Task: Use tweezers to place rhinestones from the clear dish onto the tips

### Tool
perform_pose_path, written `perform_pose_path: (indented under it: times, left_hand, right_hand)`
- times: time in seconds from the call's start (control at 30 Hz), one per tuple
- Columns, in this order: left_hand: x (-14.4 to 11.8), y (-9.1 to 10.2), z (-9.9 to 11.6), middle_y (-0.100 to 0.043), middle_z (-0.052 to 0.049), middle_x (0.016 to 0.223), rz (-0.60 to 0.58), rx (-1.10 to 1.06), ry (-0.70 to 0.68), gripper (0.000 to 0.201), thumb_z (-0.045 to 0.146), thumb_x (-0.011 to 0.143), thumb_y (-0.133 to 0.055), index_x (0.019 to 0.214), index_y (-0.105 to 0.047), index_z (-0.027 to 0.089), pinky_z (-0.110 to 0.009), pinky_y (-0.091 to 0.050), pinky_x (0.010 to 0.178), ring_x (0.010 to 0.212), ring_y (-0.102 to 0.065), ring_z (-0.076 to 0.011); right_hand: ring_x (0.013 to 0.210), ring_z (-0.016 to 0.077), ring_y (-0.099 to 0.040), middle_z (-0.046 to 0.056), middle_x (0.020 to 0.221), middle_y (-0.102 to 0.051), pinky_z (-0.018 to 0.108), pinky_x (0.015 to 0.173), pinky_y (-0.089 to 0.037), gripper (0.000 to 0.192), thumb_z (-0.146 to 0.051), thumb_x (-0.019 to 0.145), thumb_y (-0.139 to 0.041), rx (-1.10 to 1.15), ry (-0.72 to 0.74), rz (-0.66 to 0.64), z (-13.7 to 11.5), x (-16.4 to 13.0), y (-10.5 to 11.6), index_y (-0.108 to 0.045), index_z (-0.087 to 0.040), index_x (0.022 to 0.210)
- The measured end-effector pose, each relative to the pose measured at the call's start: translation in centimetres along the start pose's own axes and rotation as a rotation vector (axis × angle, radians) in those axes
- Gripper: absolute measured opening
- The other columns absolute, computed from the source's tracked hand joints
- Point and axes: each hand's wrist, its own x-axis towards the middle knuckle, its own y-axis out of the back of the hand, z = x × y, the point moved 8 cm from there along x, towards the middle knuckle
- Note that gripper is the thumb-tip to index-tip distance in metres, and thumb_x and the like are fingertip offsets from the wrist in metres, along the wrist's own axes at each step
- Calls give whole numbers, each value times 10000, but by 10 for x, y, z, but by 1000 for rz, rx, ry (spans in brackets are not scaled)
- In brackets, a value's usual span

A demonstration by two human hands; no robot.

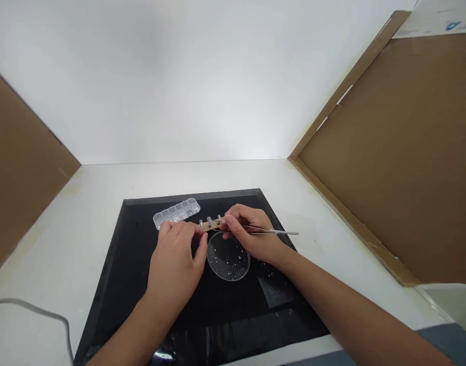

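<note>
My left hand pinches the left end of a narrow tan strip. Small shiny silver pieces stand up in a row along that strip. In my right hand is a pair of metal tweezers, its back end sticking out to the right. Those fingers are closed at the strip's right end, and they hide the tweezers' tips. Just below the strip lies a round clear dish scattered with tiny bright bits.
A clear compartment box sits behind my left hand on the black mat. A small translucent sheet and loose bits lie to the right. Brown boards flank the white table; a grey cable crosses the left.
</note>
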Motion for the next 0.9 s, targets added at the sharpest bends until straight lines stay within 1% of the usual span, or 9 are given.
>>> perform_pose_path:
  times: [0.37, 0.67, 0.8, 0.9]
  left_hand:
    - [-1, 0, 0, -744, -36, 964, 8, -1, -5, 73, 230, 1011, -625, 975, -689, 232, -427, -503, 860, 978, -571, -284]
    - [0, -2, -1, -745, -31, 961, -1, -4, 9, 73, 243, 1011, -626, 966, -683, 244, -430, -510, 838, 982, -574, -294]
    - [-1, -2, -2, -743, -36, 954, 5, 2, 3, 63, 239, 1005, -634, 965, -681, 246, -428, -511, 823, 971, -586, -295]
    - [-1, -1, -3, -743, -36, 945, 23, 1, -12, 60, 233, 1004, -639, 968, -686, 241, -441, -513, 837, 959, -587, -292]
  right_hand:
    - [630, 153, -759, 46, 829, -751, 253, 589, -561, 285, -326, 1053, -594, -83, 46, -11, -2, 0, 0, -661, -188, 813]
    - [646, 160, -751, 57, 834, -750, 265, 592, -572, 273, -335, 1044, -610, -64, 47, -16, 2, -1, -1, -667, -192, 818]
    - [625, 150, -748, 44, 831, -737, 259, 580, -566, 292, -342, 1044, -614, -26, 28, -3, 1, -1, 0, -667, -191, 801]
    - [594, 143, -737, 39, 826, -734, 262, 561, -575, 327, -409, 1033, -642, 98, -33, 41, 4, -1, 3, -663, -190, 790]
